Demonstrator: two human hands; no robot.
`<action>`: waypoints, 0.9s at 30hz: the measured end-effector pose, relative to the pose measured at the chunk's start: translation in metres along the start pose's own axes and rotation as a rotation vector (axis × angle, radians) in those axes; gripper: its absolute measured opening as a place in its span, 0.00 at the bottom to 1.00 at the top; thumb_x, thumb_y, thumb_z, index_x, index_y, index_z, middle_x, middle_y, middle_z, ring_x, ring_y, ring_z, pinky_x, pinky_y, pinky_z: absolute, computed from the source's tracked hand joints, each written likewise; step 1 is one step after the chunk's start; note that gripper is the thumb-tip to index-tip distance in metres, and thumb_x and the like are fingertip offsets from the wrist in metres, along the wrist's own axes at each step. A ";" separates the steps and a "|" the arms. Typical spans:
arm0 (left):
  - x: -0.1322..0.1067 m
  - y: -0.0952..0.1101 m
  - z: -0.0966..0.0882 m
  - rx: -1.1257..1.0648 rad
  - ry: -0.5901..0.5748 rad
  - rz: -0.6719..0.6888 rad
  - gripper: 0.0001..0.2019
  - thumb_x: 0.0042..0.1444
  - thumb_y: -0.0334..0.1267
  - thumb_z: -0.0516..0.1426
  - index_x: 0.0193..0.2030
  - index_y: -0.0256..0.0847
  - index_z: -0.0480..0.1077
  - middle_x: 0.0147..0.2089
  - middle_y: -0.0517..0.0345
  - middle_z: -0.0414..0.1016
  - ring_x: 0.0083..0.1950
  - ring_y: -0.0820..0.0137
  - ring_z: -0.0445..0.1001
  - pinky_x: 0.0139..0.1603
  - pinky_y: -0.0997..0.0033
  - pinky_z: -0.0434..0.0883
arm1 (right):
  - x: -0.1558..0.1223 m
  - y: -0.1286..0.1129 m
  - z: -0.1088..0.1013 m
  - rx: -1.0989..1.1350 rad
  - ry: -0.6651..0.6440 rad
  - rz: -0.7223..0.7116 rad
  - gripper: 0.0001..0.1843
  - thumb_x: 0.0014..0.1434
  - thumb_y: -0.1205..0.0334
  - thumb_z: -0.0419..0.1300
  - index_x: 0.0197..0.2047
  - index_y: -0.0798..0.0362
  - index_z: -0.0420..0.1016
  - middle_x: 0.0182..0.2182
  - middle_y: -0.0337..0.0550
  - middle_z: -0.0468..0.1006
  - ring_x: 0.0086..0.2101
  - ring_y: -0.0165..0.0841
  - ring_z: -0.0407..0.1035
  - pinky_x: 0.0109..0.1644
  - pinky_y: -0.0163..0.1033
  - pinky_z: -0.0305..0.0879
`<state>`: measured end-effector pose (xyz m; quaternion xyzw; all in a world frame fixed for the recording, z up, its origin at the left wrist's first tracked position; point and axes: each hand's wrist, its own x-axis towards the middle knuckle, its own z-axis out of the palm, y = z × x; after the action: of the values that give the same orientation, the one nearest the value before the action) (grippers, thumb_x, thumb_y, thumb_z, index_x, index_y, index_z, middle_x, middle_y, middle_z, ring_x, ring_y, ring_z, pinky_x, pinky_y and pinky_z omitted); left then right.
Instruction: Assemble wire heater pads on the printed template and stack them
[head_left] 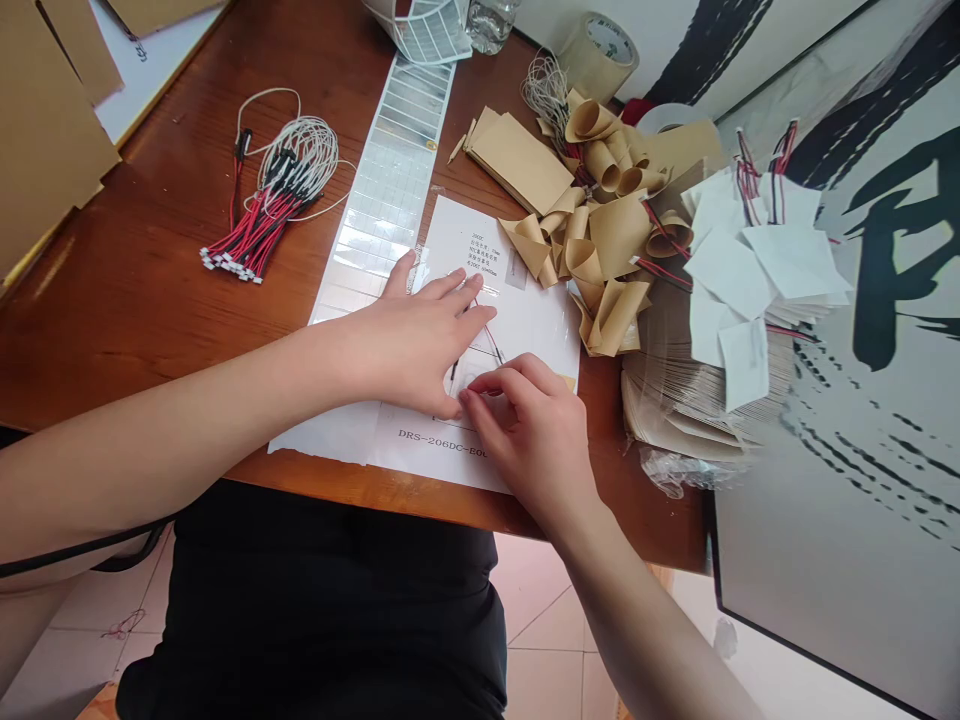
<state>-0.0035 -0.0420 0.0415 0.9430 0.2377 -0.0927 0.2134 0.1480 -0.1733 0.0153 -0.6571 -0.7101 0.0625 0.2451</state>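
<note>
My left hand (pixel 416 345) lies palm down with its fingers spread over a printed white sheet (pixel 442 240). Close to it, my right hand (pixel 536 435) has thumb and forefinger pinched together low on the sheet; what they hold is too small to make out. Between the two hands a thin red and black wire (pixel 492 342) shows in part, the rest hidden under my fingers. Under the left side of the printed sheet runs a long strip of shiny silver-white labels (pixel 394 150).
A bundle of white, red and black cables (pixel 289 185) lies to the left. Brown paper pieces (pixel 600 225), a clear tape roll (pixel 598 58) and white tags (pixel 731 265) on a wrapped stack of card (pixel 694 400) crowd the right. Cardboard (pixel 45 140) fills the far left.
</note>
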 end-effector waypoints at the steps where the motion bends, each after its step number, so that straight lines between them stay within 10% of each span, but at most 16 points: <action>1: 0.000 0.000 0.000 0.000 0.000 0.001 0.49 0.56 0.53 0.61 0.80 0.35 0.49 0.83 0.35 0.37 0.84 0.44 0.37 0.77 0.28 0.30 | 0.000 0.000 0.000 -0.009 -0.001 -0.005 0.06 0.64 0.66 0.62 0.34 0.49 0.77 0.31 0.39 0.77 0.26 0.30 0.65 0.33 0.40 0.61; 27: 0.001 -0.002 -0.002 -0.027 -0.053 -0.027 0.58 0.53 0.59 0.63 0.81 0.35 0.41 0.84 0.35 0.31 0.84 0.46 0.31 0.78 0.33 0.26 | -0.007 0.027 -0.020 -0.089 0.090 0.032 0.10 0.65 0.64 0.61 0.49 0.48 0.79 0.43 0.45 0.77 0.30 0.33 0.72 0.40 0.44 0.73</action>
<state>-0.0033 -0.0387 0.0418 0.9340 0.2458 -0.1173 0.2313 0.1811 -0.1808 0.0197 -0.6807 -0.6900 0.0051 0.2460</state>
